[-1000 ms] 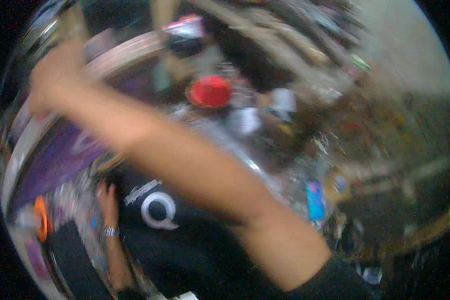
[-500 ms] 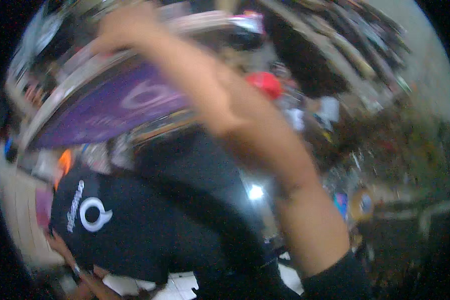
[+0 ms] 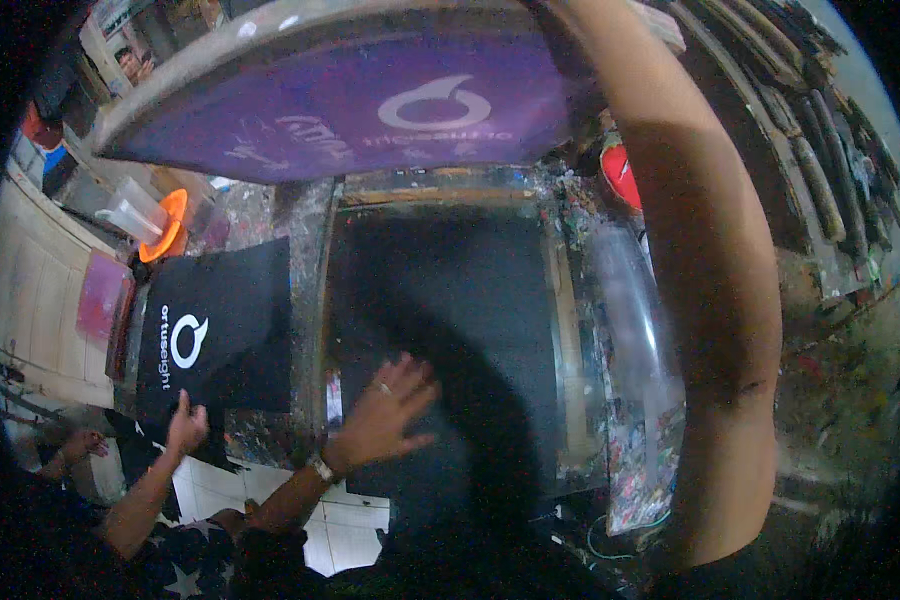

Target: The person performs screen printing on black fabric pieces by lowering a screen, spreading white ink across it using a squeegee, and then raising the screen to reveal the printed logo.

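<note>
My left hand (image 3: 385, 405), with a ring and watch, is open, fingers spread over plain black fabric (image 3: 425, 250) on the middle board. My right arm (image 3: 710, 300) reaches past the top edge; its hand is out of view. Above the board a purple screen (image 3: 320, 90) in a pale frame is raised at a tilt. To the left lies a black piece (image 3: 250, 280) with a white looped logo and lettering; a co-worker's hand (image 3: 185, 425) pinches or touches its lower edge.
An orange dish (image 3: 165, 230) with a clear container stands at upper left, a red container (image 3: 620, 175) behind my right arm. A long transparent sheet or roll (image 3: 625, 300) lies right of the board; worn beams (image 3: 810, 150) are stacked at upper right, beside a pale door (image 3: 45, 300) at left.
The purple screen now spans higher across the view. My right arm has swung upward and right. The logo piece lies farther from me at left, and my left hand is spread over the middle board.
</note>
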{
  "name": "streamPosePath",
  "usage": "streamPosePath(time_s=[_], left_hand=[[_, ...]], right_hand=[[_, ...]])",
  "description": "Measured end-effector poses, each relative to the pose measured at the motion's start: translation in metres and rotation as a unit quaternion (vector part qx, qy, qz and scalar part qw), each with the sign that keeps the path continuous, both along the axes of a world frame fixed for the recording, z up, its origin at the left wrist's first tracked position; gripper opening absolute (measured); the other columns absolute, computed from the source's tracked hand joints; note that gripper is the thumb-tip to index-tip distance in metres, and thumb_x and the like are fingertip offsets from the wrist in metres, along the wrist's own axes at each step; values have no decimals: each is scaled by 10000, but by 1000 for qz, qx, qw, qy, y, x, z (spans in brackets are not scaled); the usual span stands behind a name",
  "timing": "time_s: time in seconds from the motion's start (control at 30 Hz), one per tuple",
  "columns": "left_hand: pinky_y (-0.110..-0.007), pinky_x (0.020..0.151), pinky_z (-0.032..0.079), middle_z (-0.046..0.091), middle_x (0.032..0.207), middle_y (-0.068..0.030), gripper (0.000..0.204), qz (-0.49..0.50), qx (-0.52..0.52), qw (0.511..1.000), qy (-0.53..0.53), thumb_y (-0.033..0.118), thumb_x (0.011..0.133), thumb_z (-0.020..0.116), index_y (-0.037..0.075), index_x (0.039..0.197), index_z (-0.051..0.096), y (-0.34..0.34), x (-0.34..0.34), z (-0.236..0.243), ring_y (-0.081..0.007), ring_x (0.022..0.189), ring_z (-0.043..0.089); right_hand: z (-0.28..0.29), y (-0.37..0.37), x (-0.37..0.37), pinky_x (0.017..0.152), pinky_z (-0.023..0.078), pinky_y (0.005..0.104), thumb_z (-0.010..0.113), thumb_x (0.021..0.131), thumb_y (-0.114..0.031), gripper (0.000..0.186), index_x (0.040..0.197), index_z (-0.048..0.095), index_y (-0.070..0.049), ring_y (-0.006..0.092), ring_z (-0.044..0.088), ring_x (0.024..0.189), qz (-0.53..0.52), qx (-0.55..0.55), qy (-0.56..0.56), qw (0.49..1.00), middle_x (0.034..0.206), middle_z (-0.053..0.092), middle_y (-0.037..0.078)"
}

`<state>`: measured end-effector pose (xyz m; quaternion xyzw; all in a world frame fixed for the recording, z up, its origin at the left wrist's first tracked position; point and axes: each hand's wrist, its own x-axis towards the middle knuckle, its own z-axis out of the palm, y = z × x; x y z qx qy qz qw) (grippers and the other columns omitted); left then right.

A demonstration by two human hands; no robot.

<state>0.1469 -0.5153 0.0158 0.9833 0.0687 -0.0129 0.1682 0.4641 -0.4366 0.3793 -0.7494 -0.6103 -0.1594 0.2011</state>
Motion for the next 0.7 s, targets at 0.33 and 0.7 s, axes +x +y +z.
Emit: streamPosePath(time_s=[0.33, 0.7], left_hand=[[-394, 883, 533, 624, 1187, -154, 371, -135, -195, 966, 101, 163, 969, 522, 21, 1312, 535, -72, -32, 23, -305, 1081, 637], [-477, 982, 448, 582, 1270, -195, 359, 56, 178, 956, -226, 271, 933, 613, 37, 1205, 602, 136, 115, 172, -384, 1153, 560]], right_hand=[[8, 12, 5, 954, 481, 449, 577, 791, -687, 804, 1095, 690, 49, 437, 614, 1112, -28, -12, 3, 1000, 1182, 639, 286], [10, 18, 2, 915, 500, 461, 571, 807, -676, 765, 1070, 704, 31, 432, 635, 1072, -46, -26, 6, 999, 1127, 662, 277]])
